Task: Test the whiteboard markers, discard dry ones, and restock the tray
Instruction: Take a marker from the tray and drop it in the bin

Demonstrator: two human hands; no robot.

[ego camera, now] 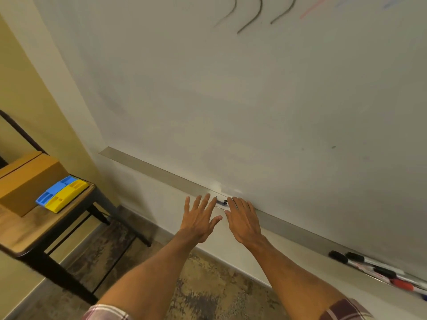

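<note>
While both arms reach forward from plaid sleeves, the left hand (200, 219) and the right hand (242, 219) hover side by side at the tray (161, 173), a long metal ledge running along the bottom edge of the whiteboard (231, 100). Both hands are flat with fingers spread and extended; neither hand grasps anything. The fingertips of each hand reach the front lip of the tray.

Between the two hands, one marker (221, 202) lies in the tray. Its black cap points toward the right hand, just beside that hand's index finger. Whether either hand touches the marker cannot be told.

Well apart from the hands, at the tray's right end, a group of markers (379, 270) lies along the ledge. Several carry black caps, and one carries a red cap. The exact count cannot be told because of blur.

On the upper part of the whiteboard, three dark curved strokes (250, 17) stand side by side. To their right is a faint red stroke (313, 8), with fainter bluish marks beyond it.

At the left, a wooden table (30, 229) with dark metal legs stands against the yellow wall. On it sits a cardboard box (27, 181). Touching the box's right side lie a blue plastic piece (56, 189) and a yellow plastic piece (67, 196), set side by side.
</note>
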